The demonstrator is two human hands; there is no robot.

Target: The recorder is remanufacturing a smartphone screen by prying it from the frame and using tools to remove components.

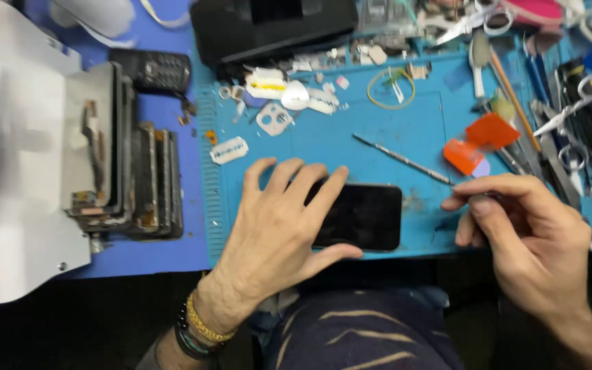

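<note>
- On the blue mat (378,130) covering the table, one black phone (364,216) lies flat near the front edge, dark screen up.
- Left hand (279,229) rests on the phone's left half, fingers (323,192) spread open and flat, gripping nothing.
- Right hand (522,229), just right of the phone and apart from it, has its fingers pinched closed on one thin metal tool (402,159) that slants up-left over the mat.
- Two orange picks (477,142) lie overlapping beyond the tool.
- One yellow rubber ring (390,88) sits farther back.
</note>
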